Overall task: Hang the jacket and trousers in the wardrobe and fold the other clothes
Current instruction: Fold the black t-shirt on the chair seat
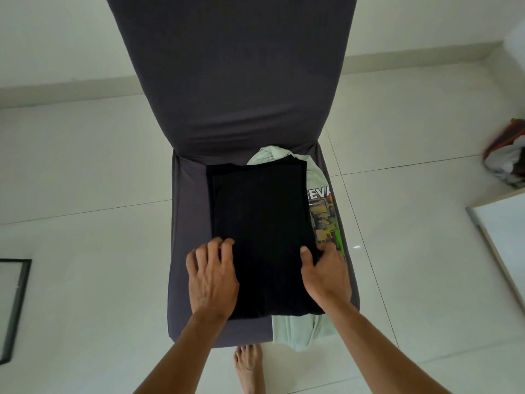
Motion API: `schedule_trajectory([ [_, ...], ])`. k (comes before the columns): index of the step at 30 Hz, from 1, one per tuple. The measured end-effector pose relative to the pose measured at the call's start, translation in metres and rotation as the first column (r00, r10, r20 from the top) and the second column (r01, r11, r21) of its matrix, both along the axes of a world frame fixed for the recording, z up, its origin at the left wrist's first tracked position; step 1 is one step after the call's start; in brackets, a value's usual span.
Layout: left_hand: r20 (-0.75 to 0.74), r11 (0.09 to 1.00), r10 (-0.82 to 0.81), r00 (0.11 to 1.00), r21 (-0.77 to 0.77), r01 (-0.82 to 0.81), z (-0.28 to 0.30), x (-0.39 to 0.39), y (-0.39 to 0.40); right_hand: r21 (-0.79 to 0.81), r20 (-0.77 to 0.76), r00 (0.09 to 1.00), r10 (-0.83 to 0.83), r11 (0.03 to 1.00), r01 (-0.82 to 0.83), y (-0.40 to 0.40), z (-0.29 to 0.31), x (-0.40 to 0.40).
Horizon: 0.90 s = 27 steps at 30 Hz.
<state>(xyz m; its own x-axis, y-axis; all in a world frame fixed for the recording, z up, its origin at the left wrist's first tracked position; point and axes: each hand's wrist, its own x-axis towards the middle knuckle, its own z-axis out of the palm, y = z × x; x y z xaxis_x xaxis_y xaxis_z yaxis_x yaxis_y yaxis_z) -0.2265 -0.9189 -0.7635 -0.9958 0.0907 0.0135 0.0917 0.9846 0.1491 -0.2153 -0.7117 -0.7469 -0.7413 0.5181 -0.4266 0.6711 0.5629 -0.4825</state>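
Observation:
A black garment (261, 217), folded into a long rectangle, lies on the seat of a chair with a dark grey cover (187, 223). Under it, sticking out on the right and at the front, is a pale green T-shirt (324, 214) with a colourful print. My left hand (211, 277) rests on the black garment's left edge, fingers curled over it. My right hand (325, 274) grips the right edge, thumb on top and fingers beneath the fabric.
White tiled floor surrounds the chair. A heap of clothes (508, 157) lies at the far right. A white panel (500, 231) stands at the right edge and a black frame (14, 308) at the left. My bare foot (250, 368) is in front of the chair.

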Motion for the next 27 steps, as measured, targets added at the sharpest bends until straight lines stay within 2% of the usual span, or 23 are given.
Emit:
schedule_trajectory([
  [3, 0.023, 0.990, 0.067, 0.998, 0.125, -0.069, 0.013, 0.008, 0.022, -0.088, 0.042, 0.995, -0.095, 0.991, 0.098, 0.002, 0.001, 0.006],
  [6, 0.063, 0.969, 0.058, 0.996, 0.238, -0.072, 0.030, 0.009, 0.046, -0.141, 0.027, 0.982, -0.185, 0.972, 0.187, 0.004, 0.007, 0.011],
  [11, 0.307, 0.958, 0.065, 0.950, 0.246, -0.146, 0.047, 0.007, 0.073, -0.214, 0.157, 0.960, -0.231, 0.941, 0.261, 0.009, 0.013, 0.029],
  [13, 0.326, 0.937, 0.058, 0.944, 0.310, -0.164, 0.051, 0.008, 0.078, -0.258, 0.112, 0.976, -0.186, 0.943, 0.209, 0.009, 0.022, 0.036],
  [16, 0.372, 0.845, 0.038, 0.927, 0.484, -0.229, 0.061, 0.006, 0.086, -0.328, -0.085, 0.986, -0.141, 0.939, 0.106, 0.000, 0.039, 0.045],
  [18, 0.506, 0.753, 0.052, 0.861, 0.547, -0.367, 0.075, -0.003, 0.093, -0.299, -0.248, 0.968, -0.030, 0.953, -0.047, -0.009, 0.049, 0.049],
  [20, 0.629, 0.691, 0.113, 0.769, 0.506, -0.516, 0.092, -0.017, 0.098, -0.296, -0.361, 0.930, 0.073, 0.936, -0.189, -0.022, 0.055, 0.053],
  [21, 0.665, 0.691, 0.151, 0.731, 0.458, -0.560, 0.100, -0.025, 0.098, -0.302, -0.401, 0.910, 0.107, 0.922, -0.242, -0.029, 0.059, 0.053],
  [23, 0.684, 0.760, 0.202, 0.701, 0.342, -0.553, 0.111, -0.040, 0.096, -0.330, -0.460, 0.879, 0.127, 0.894, -0.302, -0.042, 0.067, 0.053],
  [25, 0.656, 0.825, 0.215, 0.724, 0.274, -0.494, 0.117, -0.051, 0.090, -0.354, -0.489, 0.861, 0.138, 0.871, -0.340, -0.052, 0.074, 0.052],
  [27, 0.612, 0.849, 0.223, 0.759, 0.261, -0.460, 0.120, -0.056, 0.085, -0.408, -0.466, 0.871, 0.157, 0.835, -0.369, -0.057, 0.078, 0.050],
])
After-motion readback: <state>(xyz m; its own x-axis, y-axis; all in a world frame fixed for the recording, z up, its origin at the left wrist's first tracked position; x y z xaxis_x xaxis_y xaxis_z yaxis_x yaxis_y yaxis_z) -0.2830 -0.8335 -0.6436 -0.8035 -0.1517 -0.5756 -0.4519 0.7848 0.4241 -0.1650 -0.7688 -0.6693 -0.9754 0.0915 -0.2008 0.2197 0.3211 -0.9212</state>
